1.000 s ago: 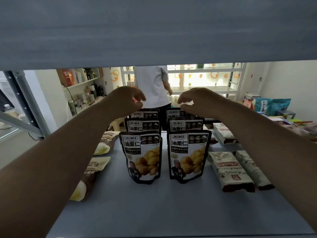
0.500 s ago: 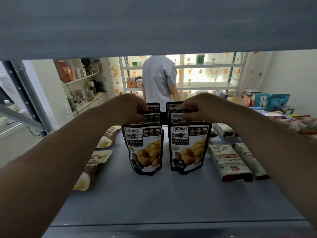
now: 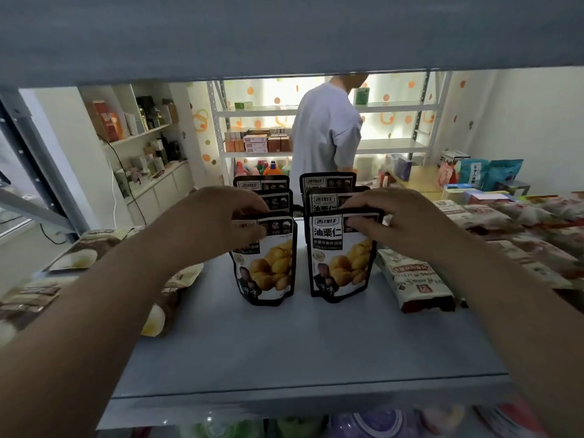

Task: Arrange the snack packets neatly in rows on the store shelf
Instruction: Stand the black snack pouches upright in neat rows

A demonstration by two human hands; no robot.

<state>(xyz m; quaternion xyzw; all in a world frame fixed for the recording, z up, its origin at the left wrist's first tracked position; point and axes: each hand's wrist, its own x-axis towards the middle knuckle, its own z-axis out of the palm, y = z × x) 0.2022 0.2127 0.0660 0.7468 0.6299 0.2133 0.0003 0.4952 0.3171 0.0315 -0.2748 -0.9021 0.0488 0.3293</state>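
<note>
While both hands reach in over the shelf [image 3: 284,349], L hand [image 3: 218,226] curls its fingers over the top of the front-left packet [image 3: 268,270] & R hand [image 3: 395,222] pinches the top of the front-right packet [image 3: 339,263], thumb on its face. Both packets stand upright, side by side, mid-shelf, w/ 2 more rear packets [image 3: 327,182] behind each. Beige packet [image 3: 414,279] lies flat just beside, on the R.

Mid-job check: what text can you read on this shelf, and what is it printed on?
"油栗仁": front black-and-white standing chestnut pouch held by the right hand.
Its boxed logo and small print: too blurred to read.
Matching front pouch in the left hand: title covered by fingers.
Beige flat packet with red seal at right: label too blurred.
</note>
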